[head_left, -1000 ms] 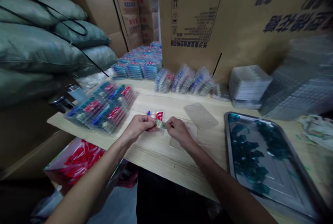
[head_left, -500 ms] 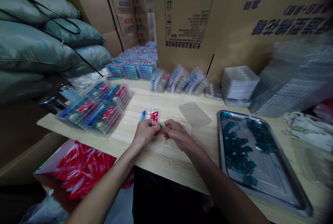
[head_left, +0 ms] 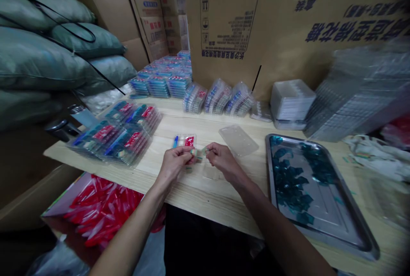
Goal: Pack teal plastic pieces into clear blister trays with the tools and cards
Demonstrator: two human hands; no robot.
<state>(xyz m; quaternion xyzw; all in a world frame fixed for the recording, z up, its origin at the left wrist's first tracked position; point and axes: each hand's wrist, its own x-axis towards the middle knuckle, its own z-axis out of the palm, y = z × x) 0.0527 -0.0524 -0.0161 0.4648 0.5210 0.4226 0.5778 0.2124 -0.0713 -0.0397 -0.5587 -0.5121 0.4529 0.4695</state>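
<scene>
My left hand [head_left: 176, 161] is closed on a small pale piece [head_left: 194, 152] between thumb and fingers. To its right, my right hand [head_left: 220, 159] pinches a small thin greenish strip [head_left: 204, 151]; the hands are slightly apart. Just beyond my left hand lies a clear plastic tray with a blue pen-like item [head_left: 176, 141] and a red patterned packet [head_left: 189, 140]. A clear tray [head_left: 211, 171] lies partly beneath my right hand. Behind that hand a translucent flat sheet [head_left: 238, 140] rests on the wooden table [head_left: 192, 188].
On the right is a metal tray [head_left: 339, 220] with teal pieces, behind it stacked clear trays [head_left: 291, 101]. Filled packs [head_left: 128, 135] stand at left, more [head_left: 218, 96] at the back. A box of red items [head_left: 99, 212] sits below the table's left edge.
My hands were together at the small piece; now they are apart, the left slightly left and the right holding the strip. The pale piece now shows in my left fingers.
</scene>
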